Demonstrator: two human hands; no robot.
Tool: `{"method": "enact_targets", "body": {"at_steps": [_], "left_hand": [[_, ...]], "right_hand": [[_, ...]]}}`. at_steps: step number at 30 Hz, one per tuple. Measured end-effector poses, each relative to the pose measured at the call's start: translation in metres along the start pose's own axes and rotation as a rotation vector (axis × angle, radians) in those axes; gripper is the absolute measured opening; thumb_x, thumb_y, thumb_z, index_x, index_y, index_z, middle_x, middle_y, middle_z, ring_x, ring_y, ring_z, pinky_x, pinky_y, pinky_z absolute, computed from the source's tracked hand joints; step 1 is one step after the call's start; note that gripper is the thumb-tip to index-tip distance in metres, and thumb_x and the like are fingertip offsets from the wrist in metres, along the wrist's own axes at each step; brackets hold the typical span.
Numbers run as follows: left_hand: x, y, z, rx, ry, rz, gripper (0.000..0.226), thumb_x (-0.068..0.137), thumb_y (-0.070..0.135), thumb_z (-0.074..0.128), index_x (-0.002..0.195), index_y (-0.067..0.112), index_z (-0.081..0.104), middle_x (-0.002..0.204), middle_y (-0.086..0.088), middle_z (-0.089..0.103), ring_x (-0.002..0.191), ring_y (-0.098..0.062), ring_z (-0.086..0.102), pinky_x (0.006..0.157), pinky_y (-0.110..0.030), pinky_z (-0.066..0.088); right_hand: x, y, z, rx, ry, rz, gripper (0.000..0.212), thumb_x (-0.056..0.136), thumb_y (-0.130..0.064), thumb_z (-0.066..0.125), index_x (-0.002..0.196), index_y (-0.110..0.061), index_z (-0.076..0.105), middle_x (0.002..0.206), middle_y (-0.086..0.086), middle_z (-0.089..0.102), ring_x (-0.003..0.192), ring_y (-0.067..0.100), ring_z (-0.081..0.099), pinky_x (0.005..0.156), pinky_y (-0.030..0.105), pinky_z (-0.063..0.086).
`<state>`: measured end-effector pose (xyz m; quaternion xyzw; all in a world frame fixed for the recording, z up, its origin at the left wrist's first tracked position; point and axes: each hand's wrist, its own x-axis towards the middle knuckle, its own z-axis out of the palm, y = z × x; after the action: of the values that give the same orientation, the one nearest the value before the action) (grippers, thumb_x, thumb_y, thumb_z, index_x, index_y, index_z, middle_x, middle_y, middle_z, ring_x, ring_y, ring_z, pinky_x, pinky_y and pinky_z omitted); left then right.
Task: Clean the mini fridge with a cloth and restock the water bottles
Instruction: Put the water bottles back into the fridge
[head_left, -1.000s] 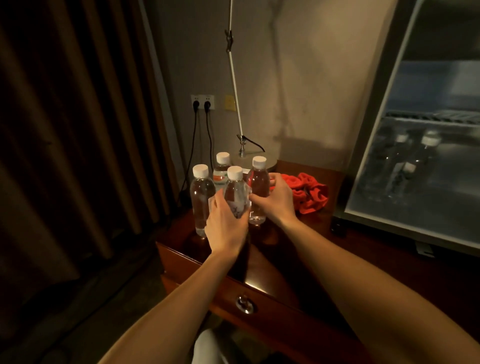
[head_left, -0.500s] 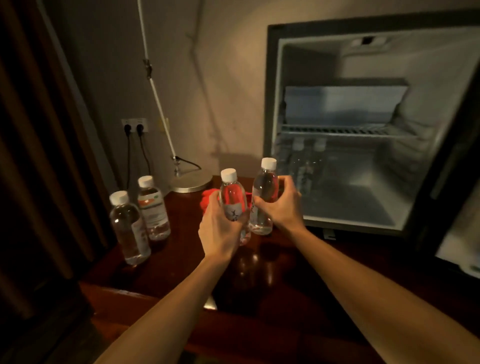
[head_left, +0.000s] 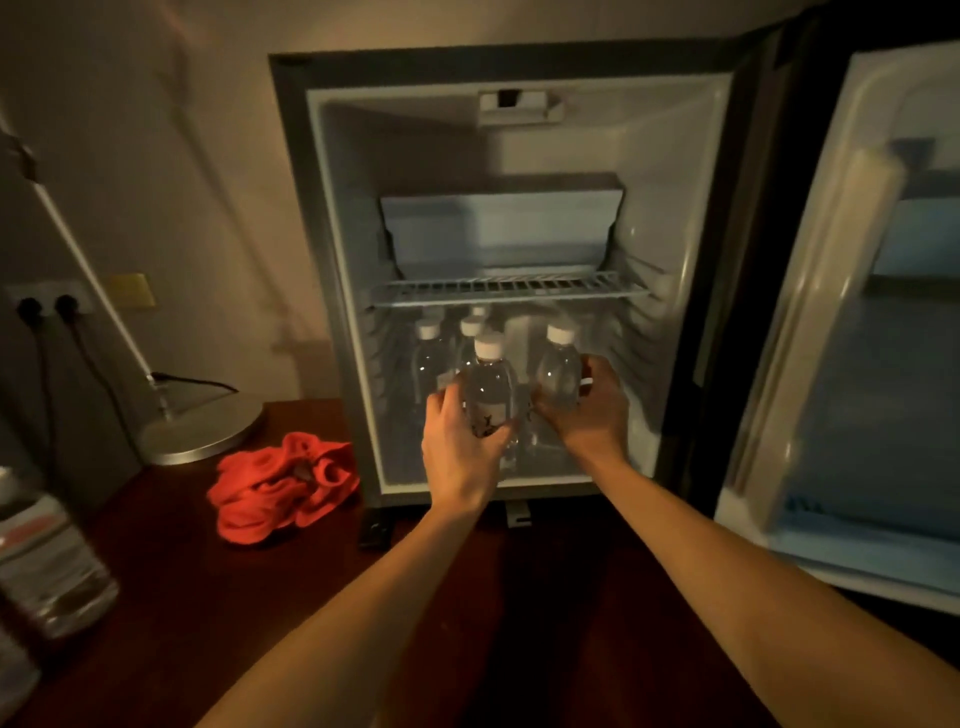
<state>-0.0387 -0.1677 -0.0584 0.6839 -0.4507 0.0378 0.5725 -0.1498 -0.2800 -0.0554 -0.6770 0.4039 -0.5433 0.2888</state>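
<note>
The mini fridge (head_left: 332, 260) stands open on a dark wooden desk (head_left: 457, 613). My left hand (head_left: 460, 447) grips a clear water bottle (head_left: 489, 384) with a white cap, held upright inside the lower compartment near the front. My right hand (head_left: 592, 410) grips a second water bottle (head_left: 558, 371) just to its right. Two more bottles (head_left: 430, 358) stand further back at the left under the wire shelf (head_left: 509, 287). A crumpled red cloth (head_left: 280, 483) lies on the desk left of the fridge.
The fridge door (head_left: 862, 332) hangs open at the right. A lamp base (head_left: 202, 431) with a slanted pole sits at the back left, near wall sockets (head_left: 47, 304) with plugged cables. Another water bottle (head_left: 47, 566) stands at the desk's left edge, blurred.
Both hands carried their bottles rightward from the desk's left side into the fridge's lower compartment. The view swung right and closer; two bottles stayed behind on the desk.
</note>
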Motion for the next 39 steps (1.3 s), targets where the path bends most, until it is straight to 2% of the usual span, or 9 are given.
{"method": "enact_targets", "body": {"at_steps": [3,5,9,13,20,24,30,34,39], "left_hand": [[0.012,0.001,0.034,-0.036,-0.029,-0.010,0.072,0.072,0.035,0.084,0.135,0.029,0.050,0.110,0.012,0.056,0.080,0.005,0.052,0.082,-0.021,0.048],[0.020,-0.003,0.055,-0.061,-0.047,-0.013,0.069,0.074,0.035,0.082,0.134,0.031,0.050,0.117,0.014,0.058,0.090,0.003,0.055,0.082,-0.019,0.049],[0.040,-0.011,0.087,-0.026,-0.016,-0.050,0.063,0.077,0.033,0.081,0.132,0.023,0.054,0.122,0.005,0.061,0.089,-0.004,0.057,0.073,-0.011,0.047],[0.051,-0.015,0.114,-0.050,0.007,-0.064,0.066,0.082,0.032,0.076,0.139,0.016,0.047,0.128,-0.004,0.059,0.112,-0.019,0.057,0.089,-0.025,0.048],[0.067,-0.026,0.144,-0.037,-0.004,-0.123,0.084,0.087,0.011,0.069,0.153,0.022,0.018,0.126,-0.012,0.058,0.114,-0.029,0.058,0.093,-0.048,0.051],[0.076,-0.030,0.150,-0.013,-0.009,-0.166,0.083,0.090,0.009,0.065,0.155,0.016,0.014,0.132,-0.015,0.057,0.122,-0.033,0.055,0.100,-0.051,0.046],[0.079,-0.025,0.147,0.030,-0.097,-0.242,0.078,0.093,0.013,0.062,0.154,0.006,0.013,0.144,-0.020,0.047,0.132,-0.036,0.046,0.107,-0.043,0.041],[0.060,-0.019,0.133,0.022,-0.148,-0.220,0.077,0.090,0.008,0.060,0.153,0.013,0.015,0.150,-0.015,0.040,0.135,-0.035,0.043,0.109,-0.049,0.039],[0.024,-0.008,0.090,0.104,-0.271,-0.143,0.062,0.094,0.011,0.054,0.149,0.020,0.027,0.128,-0.010,0.061,0.112,-0.030,0.061,0.090,-0.037,0.051]], "right_hand": [[0.018,0.019,0.002,-0.034,-0.017,-0.035,0.061,0.069,-0.052,0.078,0.118,-0.023,0.056,0.113,-0.005,0.063,0.093,0.009,0.060,0.076,0.029,0.050],[0.027,0.030,0.003,-0.002,-0.023,-0.043,0.064,0.066,-0.058,0.074,0.118,-0.026,0.055,0.111,-0.008,0.062,0.095,0.008,0.060,0.078,0.032,0.052],[0.046,0.046,0.010,0.085,0.015,-0.013,0.048,0.073,-0.046,0.080,0.113,-0.035,0.055,0.103,-0.018,0.060,0.095,0.003,0.059,0.082,0.033,0.052],[0.065,0.058,0.020,0.078,0.037,-0.094,0.038,0.075,-0.038,0.080,0.105,-0.029,0.058,0.095,-0.018,0.064,0.088,-0.002,0.061,0.077,0.034,0.053],[0.087,0.081,0.039,0.137,0.029,-0.152,0.051,0.081,-0.041,0.076,0.124,-0.022,0.055,0.116,-0.005,0.064,0.109,0.007,0.060,0.090,0.038,0.051],[0.093,0.087,0.048,0.141,0.011,-0.183,0.057,0.085,-0.033,0.075,0.133,-0.017,0.049,0.126,-0.002,0.061,0.117,0.008,0.057,0.097,0.036,0.049],[0.086,0.084,0.045,0.116,-0.102,-0.014,0.073,0.080,-0.027,0.079,0.141,-0.018,0.040,0.136,0.001,0.055,0.125,0.015,0.052,0.102,0.038,0.046],[0.066,0.072,0.037,-0.049,-0.235,0.205,0.080,0.075,-0.037,0.072,0.144,-0.018,0.036,0.135,0.009,0.057,0.122,0.030,0.055,0.095,0.037,0.048],[0.026,0.044,0.023,-0.270,-0.298,0.259,0.050,0.086,-0.033,0.067,0.129,-0.015,0.049,0.124,0.012,0.062,0.113,0.032,0.059,0.087,0.033,0.046]]}}
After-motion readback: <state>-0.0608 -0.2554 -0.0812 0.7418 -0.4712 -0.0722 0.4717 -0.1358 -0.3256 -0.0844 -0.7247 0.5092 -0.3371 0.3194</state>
